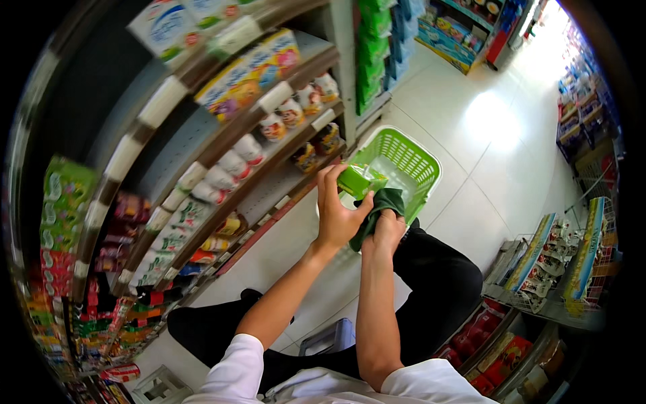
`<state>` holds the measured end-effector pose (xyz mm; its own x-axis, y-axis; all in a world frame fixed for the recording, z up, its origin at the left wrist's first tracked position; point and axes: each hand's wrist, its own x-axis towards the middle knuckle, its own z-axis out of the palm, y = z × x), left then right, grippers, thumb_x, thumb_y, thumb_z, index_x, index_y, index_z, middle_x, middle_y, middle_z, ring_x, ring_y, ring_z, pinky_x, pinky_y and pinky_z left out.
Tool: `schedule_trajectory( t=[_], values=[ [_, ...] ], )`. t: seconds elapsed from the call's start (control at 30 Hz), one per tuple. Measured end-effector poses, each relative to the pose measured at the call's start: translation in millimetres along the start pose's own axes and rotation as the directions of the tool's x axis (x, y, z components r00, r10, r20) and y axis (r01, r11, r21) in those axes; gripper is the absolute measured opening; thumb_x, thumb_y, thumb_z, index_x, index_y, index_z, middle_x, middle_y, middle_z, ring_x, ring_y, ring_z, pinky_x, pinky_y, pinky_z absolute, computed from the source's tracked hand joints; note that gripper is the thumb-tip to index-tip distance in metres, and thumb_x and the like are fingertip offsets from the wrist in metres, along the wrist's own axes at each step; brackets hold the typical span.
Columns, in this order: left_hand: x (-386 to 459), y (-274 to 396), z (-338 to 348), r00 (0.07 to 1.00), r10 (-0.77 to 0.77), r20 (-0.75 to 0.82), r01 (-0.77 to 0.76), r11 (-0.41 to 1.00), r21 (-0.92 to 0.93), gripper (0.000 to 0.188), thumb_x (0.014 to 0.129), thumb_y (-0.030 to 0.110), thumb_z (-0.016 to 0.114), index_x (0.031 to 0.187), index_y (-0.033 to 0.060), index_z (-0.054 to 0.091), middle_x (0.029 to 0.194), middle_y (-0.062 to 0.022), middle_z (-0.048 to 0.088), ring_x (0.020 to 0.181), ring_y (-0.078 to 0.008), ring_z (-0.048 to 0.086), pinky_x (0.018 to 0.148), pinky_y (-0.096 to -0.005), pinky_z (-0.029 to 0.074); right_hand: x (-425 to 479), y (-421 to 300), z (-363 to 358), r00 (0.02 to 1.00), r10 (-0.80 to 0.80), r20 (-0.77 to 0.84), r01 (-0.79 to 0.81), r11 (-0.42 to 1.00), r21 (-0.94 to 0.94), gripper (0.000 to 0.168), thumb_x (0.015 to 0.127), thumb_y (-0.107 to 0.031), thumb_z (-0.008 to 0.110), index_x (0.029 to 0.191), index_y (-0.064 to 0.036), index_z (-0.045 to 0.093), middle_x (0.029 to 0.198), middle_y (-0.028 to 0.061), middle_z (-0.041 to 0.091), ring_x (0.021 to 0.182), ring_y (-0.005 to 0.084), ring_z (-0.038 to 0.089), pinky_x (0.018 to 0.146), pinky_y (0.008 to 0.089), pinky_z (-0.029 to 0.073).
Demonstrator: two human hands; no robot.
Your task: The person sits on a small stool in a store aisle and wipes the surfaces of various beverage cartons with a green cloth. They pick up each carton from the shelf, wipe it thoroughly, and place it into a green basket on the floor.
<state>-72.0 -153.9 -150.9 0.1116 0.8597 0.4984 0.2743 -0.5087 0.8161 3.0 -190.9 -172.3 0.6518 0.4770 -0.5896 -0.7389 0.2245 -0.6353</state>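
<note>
My left hand (339,212) grips a small green carton (359,180), fingers on its far side and thumb on the near side. A dark green cloth (384,204) is bunched in my right hand (387,233), close beside the carton. Both hands are over the near part of a green plastic basket (418,160) with a white rim, which stands on the floor. Inside the basket lie clear, translucent packages (391,174); their kind is hard to make out.
Store shelving (303,76) rises on the left, with a row of white cups (234,164) and a yellow printed carton (252,76). Green bags (373,55) hang beyond it. Wire racks (550,262) of packets stand at right. A bluish plastic stool (328,337) is beneath me.
</note>
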Motion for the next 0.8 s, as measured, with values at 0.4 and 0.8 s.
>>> schedule_trajectory(
  t=[0.4,0.8],
  values=[
    [-3.3,-215.6,215.3,0.932,-0.247,0.267,0.177,0.949,0.26,0.063,0.07,0.006,0.084,0.119,0.0033,0.044,0.111,-0.0191,0.044,0.102,-0.0385,0.051,0.086,-0.0465,0.045,236.2,55.8,-71.6,0.942,0.297,-0.154,-0.293,0.955,0.05,0.017,0.09,-0.007,0.057,0.101,0.001,0.066,0.092,0.0126,0.069,0.078,0.0284,0.069,0.068,0.0437,0.058],
    [-10.5,-324.8,270.9,0.9,-0.202,0.386,0.077,0.946,0.314,0.051,0.069,-0.005,0.081,0.105,0.0022,0.045,0.107,-0.0185,0.042,0.099,-0.0408,0.05,0.083,-0.0481,0.044,349.4,115.6,-61.6,0.966,0.235,-0.109,-0.248,0.961,-0.12,0.015,0.09,-0.012,0.059,0.096,-0.001,0.066,0.079,0.0055,0.063,0.061,0.0179,0.056,0.055,0.0341,0.045]
  ],
)
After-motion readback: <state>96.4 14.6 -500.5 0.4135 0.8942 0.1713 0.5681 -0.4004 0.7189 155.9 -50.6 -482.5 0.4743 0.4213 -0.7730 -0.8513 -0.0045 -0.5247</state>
